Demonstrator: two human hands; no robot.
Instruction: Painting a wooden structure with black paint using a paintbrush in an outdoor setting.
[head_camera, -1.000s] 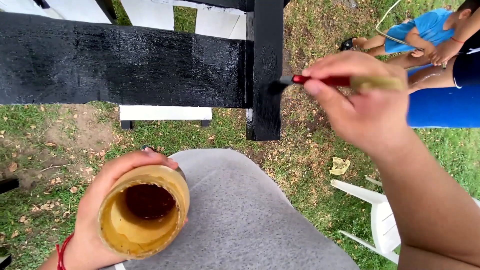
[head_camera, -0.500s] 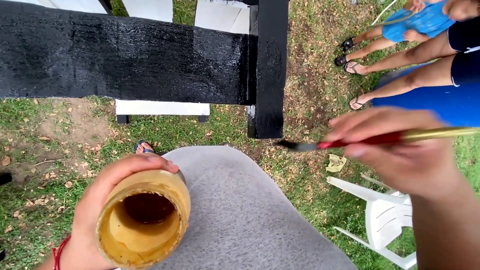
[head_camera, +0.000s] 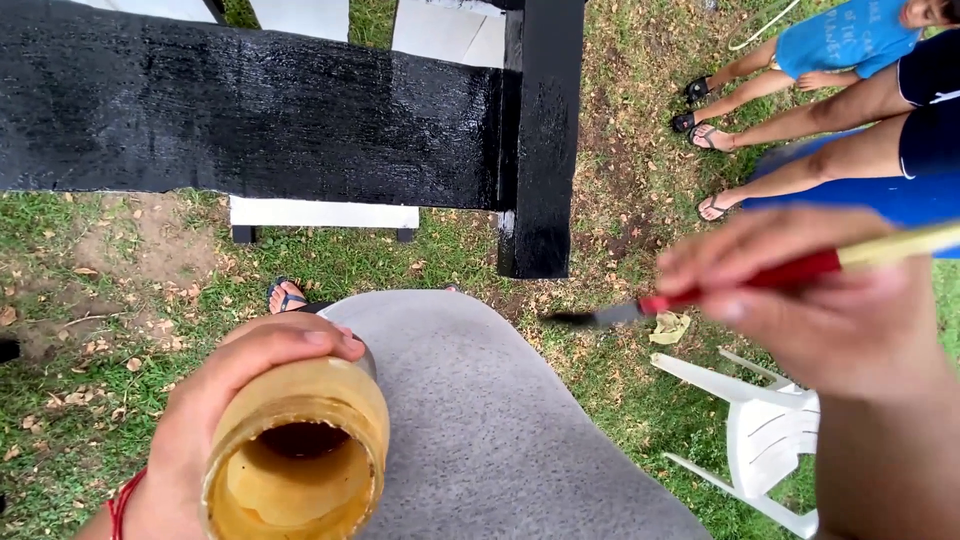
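Left hand (head_camera: 215, 420) wrapped around an open yellowish jar (head_camera: 297, 462) at the lower left, right hand (head_camera: 825, 300) pinched on a dark-tipped paintbrush (head_camera: 760, 278) held off the wooden frame (head_camera: 300, 115), already coated glossy black, white boards (head_camera: 322, 213) behind apparently unpainted.

The right hand (head_camera: 830, 300) has drawn the paintbrush (head_camera: 740, 282) away from the black post (head_camera: 545, 130). A second ago its tip touched the post's right edge, up near the plank (head_camera: 250, 105); half a second ago it hung just off the post's lower right corner. Now the dark tip is over the grass (head_camera: 590, 370), below the post's foot and right of the grey knee, and the hand sits lower and farther right. The jar (head_camera: 295, 460) in the left hand (head_camera: 215, 400) has edged slightly right and down.
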